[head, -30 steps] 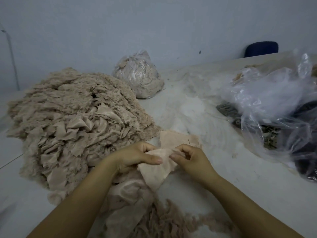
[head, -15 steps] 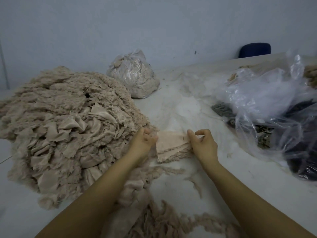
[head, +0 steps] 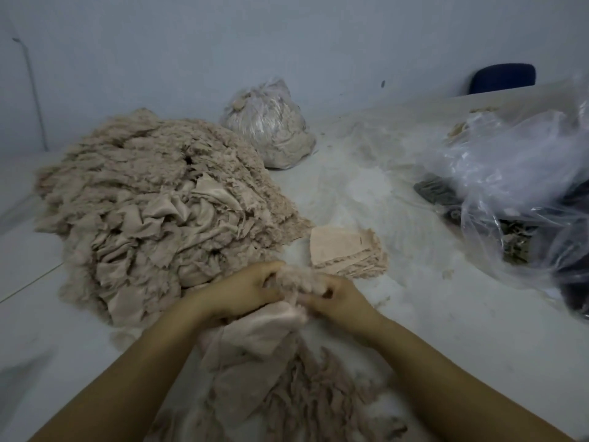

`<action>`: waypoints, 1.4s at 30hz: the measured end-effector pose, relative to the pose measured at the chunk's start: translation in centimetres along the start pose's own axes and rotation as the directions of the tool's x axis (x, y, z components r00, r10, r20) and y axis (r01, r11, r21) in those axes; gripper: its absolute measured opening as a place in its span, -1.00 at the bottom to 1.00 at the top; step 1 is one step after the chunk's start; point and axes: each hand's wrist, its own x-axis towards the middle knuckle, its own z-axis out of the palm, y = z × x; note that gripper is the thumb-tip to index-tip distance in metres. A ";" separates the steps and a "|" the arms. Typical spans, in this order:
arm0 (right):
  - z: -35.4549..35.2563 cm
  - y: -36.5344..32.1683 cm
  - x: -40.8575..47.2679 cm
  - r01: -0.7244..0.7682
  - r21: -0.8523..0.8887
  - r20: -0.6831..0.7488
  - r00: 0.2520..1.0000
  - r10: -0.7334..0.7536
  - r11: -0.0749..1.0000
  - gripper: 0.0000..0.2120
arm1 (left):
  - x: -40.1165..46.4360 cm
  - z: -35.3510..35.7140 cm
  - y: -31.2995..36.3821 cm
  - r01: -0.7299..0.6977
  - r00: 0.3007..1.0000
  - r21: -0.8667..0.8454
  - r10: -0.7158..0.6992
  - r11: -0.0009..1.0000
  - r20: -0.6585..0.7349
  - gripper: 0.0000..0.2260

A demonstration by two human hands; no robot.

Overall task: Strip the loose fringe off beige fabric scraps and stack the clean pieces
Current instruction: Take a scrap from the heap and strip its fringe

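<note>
We note left hand [head: 245,293] and right hand [head: 334,298] pinching a crumpled, fuzzy-edged beige fabric scrap [head: 271,327], its length trailing toward us

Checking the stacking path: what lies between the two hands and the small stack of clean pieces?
In the head view, only bare white table separates the left hand and right hand, both gripping a fringed scrap, from the clean stack.
</note>
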 end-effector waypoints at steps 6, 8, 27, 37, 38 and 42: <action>-2.0 -0.9 -1.0 -0.066 0.478 -0.098 0.987 0.128 0.876 -0.89 | -0.6 -0.4 -1.4 0.088 0.991 0.072 -0.080 0.994 -0.109 -0.82; -1.4 -0.5 -1.3 -0.152 0.392 -0.001 0.986 0.166 0.907 -0.72 | -0.4 0.2 -0.8 0.053 0.976 -0.036 -0.060 0.998 -0.208 -0.76; -1.1 -0.8 -2.1 -0.079 0.561 -0.149 0.969 0.195 0.824 -0.83 | 0.8 2.0 -0.2 -0.024 0.964 0.165 0.067 0.986 -0.259 -0.80; 1.9 -1.3 -2.3 -0.191 0.572 -0.012 0.970 0.241 0.798 -0.75 | 1.9 3.8 -0.1 -0.114 0.892 0.023 0.113 0.993 -0.438 -0.79; 1.9 -1.3 -2.2 -0.153 0.560 -0.085 0.967 0.241 0.814 -0.78 | 1.7 3.4 -0.6 -0.073 0.871 0.036 0.082 0.997 -0.484 -0.78; -0.6 -0.6 -2.1 -0.099 0.583 -0.247 0.924 0.292 0.806 -0.84 | 0.0 0.9 -4.1 0.120 0.762 0.033 -0.071 0.992 -0.644 -0.75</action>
